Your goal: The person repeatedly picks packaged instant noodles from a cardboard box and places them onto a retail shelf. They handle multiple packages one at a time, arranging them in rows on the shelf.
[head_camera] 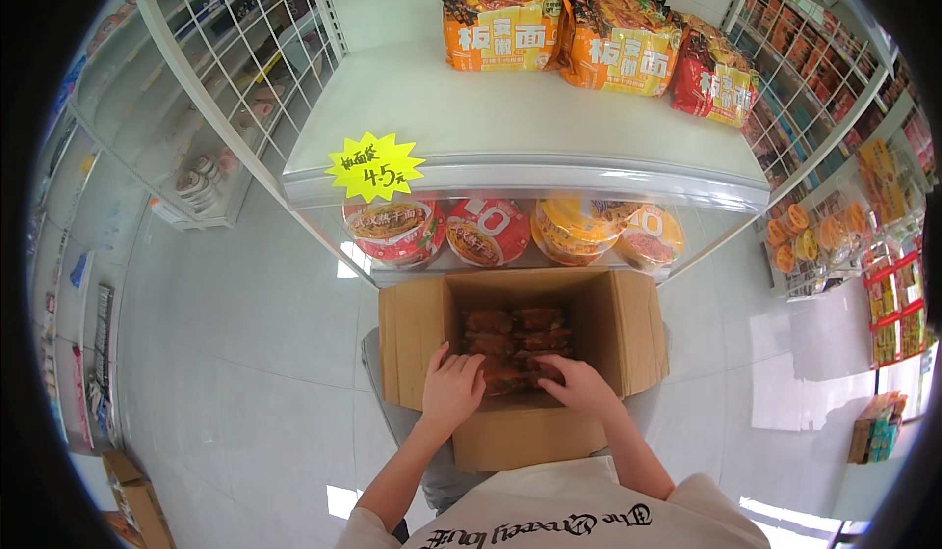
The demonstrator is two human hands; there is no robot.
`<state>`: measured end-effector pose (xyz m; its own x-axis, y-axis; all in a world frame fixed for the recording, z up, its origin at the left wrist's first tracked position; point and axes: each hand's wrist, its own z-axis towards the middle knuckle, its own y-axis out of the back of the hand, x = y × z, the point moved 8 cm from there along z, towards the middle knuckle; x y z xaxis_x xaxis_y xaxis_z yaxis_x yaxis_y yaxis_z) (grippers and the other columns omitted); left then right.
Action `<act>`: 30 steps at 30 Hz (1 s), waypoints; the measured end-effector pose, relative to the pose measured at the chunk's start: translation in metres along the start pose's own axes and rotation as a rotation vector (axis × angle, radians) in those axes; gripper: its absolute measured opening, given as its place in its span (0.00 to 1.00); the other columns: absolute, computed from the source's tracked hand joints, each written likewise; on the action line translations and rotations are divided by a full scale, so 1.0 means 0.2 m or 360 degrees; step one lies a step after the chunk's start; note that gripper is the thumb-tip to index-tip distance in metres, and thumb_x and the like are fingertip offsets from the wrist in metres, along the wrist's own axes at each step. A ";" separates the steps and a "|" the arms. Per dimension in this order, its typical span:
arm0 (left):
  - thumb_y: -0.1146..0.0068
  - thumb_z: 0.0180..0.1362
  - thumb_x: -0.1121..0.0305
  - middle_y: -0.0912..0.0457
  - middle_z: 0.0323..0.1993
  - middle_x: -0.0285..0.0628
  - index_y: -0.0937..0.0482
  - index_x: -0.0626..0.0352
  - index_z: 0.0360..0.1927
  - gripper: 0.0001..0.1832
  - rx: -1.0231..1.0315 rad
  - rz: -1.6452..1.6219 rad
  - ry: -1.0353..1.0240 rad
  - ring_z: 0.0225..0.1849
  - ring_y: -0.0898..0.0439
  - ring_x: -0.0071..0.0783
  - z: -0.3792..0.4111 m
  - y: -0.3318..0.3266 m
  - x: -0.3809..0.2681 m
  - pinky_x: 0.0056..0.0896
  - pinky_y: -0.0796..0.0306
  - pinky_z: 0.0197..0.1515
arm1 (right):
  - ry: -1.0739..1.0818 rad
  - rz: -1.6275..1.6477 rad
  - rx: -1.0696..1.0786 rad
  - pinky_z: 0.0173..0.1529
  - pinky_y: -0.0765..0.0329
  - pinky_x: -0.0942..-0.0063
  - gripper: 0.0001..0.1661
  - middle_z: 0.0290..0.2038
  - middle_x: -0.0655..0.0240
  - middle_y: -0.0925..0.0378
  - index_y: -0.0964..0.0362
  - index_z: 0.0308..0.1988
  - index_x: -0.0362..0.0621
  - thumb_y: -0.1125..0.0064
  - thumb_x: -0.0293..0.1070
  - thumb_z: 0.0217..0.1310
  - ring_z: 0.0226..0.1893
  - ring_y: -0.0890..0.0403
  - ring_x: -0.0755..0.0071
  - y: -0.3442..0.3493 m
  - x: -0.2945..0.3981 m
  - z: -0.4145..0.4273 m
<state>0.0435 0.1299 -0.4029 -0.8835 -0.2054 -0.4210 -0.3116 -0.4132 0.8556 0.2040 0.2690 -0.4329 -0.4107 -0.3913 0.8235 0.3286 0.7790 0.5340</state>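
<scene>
An open cardboard box (526,438) rests on my lap, its flaps folded outward. Inside, reddish-brown plastic packets (489,321) stand in two rows. My left hand (458,380) reaches over the box's left near corner, fingertips at the nearest packets. My right hand (574,381) reaches in from the right with fingers curled at the same packets; whether either hand grips one cannot be told. Above the box, a white shelf (441,122) bears an orange noodle multipack (504,26), another orange one (622,48) and a red one (714,74).
Instant noodle bowls (486,232) stand on the lower shelf just beyond the box. A yellow star-shaped price tag (375,166) hangs on the shelf edge. White wire side panels (243,56) flank the shelf. Another cardboard box (140,501) stands at lower left.
</scene>
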 end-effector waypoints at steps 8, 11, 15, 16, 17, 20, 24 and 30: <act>0.40 0.57 0.75 0.17 0.36 0.41 0.20 0.55 0.48 0.14 -0.0076 -0.0065 -0.0104 0.41 0.17 0.41 -0.02 0.03 -0.01 0.51 0.31 0.65 | 0.0093 -0.0202 -0.0355 0.44 0.17 0.61 0.14 0.40 0.61 0.13 0.18 0.48 0.45 0.36 0.38 0.64 0.39 0.13 0.55 0.00 0.04 -0.14; 0.40 0.57 0.75 0.16 0.40 0.43 0.20 0.56 0.50 0.16 -0.0108 -0.0118 -0.0154 0.44 0.18 0.45 0.01 0.08 -0.05 0.51 0.28 0.62 | 0.0135 -0.0211 -0.0443 0.41 0.17 0.61 0.12 0.37 0.63 0.13 0.18 0.46 0.46 0.36 0.37 0.64 0.37 0.13 0.56 0.02 0.04 -0.14; 0.38 0.55 0.77 0.17 0.47 0.44 0.20 0.58 0.52 0.19 -0.0224 -0.0124 -0.0322 0.48 0.19 0.50 0.21 0.30 -0.18 0.50 0.25 0.58 | 0.0112 -0.0296 -0.0477 0.39 0.17 0.61 0.11 0.35 0.64 0.13 0.18 0.44 0.46 0.36 0.36 0.63 0.34 0.13 0.56 0.03 0.07 -0.14; 0.38 0.55 0.78 0.17 0.48 0.45 0.20 0.58 0.52 0.20 -0.0285 -0.0143 -0.0395 0.49 0.19 0.50 0.28 0.37 -0.22 0.50 0.25 0.57 | 0.0113 -0.0313 -0.0460 0.38 0.17 0.60 0.10 0.35 0.64 0.14 0.19 0.43 0.46 0.36 0.36 0.63 0.33 0.13 0.56 0.01 0.05 -0.14; 0.38 0.54 0.78 0.17 0.50 0.45 0.20 0.58 0.53 0.20 -0.0338 -0.0167 -0.0467 0.49 0.19 0.50 0.36 0.45 -0.26 0.51 0.25 0.57 | 0.0146 -0.0321 -0.0483 0.38 0.17 0.60 0.10 0.34 0.64 0.14 0.19 0.43 0.46 0.37 0.36 0.62 0.33 0.13 0.56 0.02 0.05 -0.13; 0.38 0.54 0.78 0.17 0.51 0.46 0.20 0.59 0.53 0.21 -0.0560 -0.0044 -0.0597 0.52 0.19 0.50 0.61 0.74 -0.41 0.50 0.26 0.59 | 0.0175 -0.0306 -0.0514 0.37 0.17 0.61 0.10 0.34 0.65 0.14 0.19 0.43 0.46 0.37 0.36 0.62 0.33 0.13 0.57 0.03 0.05 -0.15; 0.38 0.55 0.78 0.20 0.55 0.49 0.23 0.60 0.55 0.22 -0.0830 -0.0029 -0.0637 0.56 0.21 0.52 0.96 1.00 -0.46 0.50 0.28 0.60 | 0.0128 -0.0266 -0.0539 0.38 0.17 0.61 0.11 0.33 0.63 0.14 0.19 0.44 0.47 0.37 0.35 0.61 0.34 0.13 0.56 0.04 0.04 -0.14; 0.37 0.54 0.76 0.28 0.65 0.53 0.31 0.60 0.64 0.32 -0.0845 0.0245 -0.0683 0.65 0.28 0.55 1.60 1.07 -0.39 0.51 0.30 0.65 | 0.0205 -0.0349 -0.0665 0.36 0.17 0.61 0.08 0.32 0.65 0.14 0.20 0.41 0.46 0.38 0.34 0.61 0.32 0.14 0.57 0.03 0.05 -0.17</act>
<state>-0.0667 0.3403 -0.0902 -0.9980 0.0268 -0.0571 -0.0553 -0.8074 0.5874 0.2308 0.2546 -0.4154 -0.4084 -0.6024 0.6858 0.5703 0.4182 0.7070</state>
